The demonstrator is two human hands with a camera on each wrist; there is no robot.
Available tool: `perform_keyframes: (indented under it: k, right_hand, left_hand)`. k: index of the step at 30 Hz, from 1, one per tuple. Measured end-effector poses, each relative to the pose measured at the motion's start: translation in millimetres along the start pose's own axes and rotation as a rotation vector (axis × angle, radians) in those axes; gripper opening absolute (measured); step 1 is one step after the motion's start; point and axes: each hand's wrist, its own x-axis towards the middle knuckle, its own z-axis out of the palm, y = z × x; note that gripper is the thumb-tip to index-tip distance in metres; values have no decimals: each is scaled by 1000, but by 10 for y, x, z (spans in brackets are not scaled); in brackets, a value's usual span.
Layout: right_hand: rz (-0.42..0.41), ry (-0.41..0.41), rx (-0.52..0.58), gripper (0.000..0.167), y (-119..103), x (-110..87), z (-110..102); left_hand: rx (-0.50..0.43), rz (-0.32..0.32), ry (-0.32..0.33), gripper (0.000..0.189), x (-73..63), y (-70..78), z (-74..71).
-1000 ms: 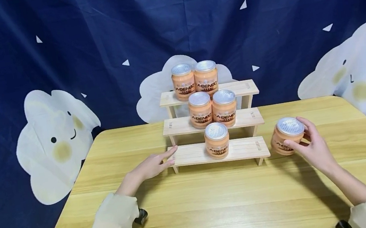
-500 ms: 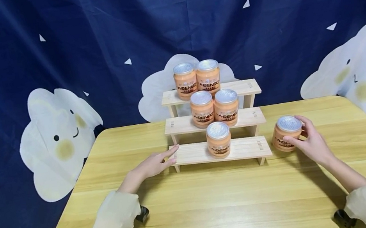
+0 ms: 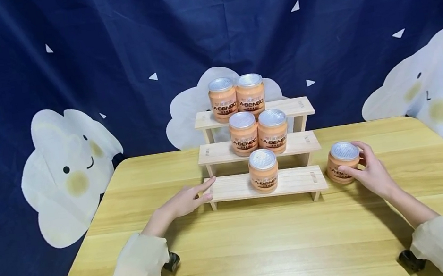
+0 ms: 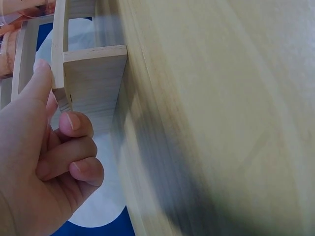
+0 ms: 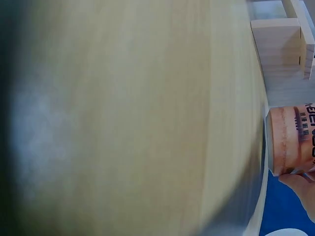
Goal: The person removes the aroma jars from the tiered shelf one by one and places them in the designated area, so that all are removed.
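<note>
My right hand grips an orange jar with a silvery lid, thumb in front and fingers behind. The jar is upright, low over the table beside the right end of a three-step wooden display stand. In the right wrist view, the jar shows at the right edge with only part of the hand. My left hand pinches the left end of the bottom step; the left wrist view shows the thumb along the board and the other fingers curled. A like jar stands on the bottom step.
Two jars stand side by side on the middle step, and two more on the top step. The wooden table runs up to a dark blue curtain with white clouds behind the stand.
My right hand has brought the jar a little to the left and slightly farther from me, closer to the stand's right end. The left hand keeps its place on the bottom step.
</note>
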Motion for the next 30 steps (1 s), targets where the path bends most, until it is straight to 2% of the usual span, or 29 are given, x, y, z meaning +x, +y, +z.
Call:
perform_keyframes:
  k: [12, 21, 30]
  right_hand:
    - [44, -54, -22, 69, 23, 68, -25]
    - [44, -99, 19, 67, 47, 173, -12]
    - [45, -113, 46, 68, 99, 270, 1]
  left_hand:
    - [-16, -8, -4, 56, -6, -15, 32]
    - [-59, -53, -35, 59, 10, 0, 31]
    - [-27, -32, -34, 58, 46, 7, 17]
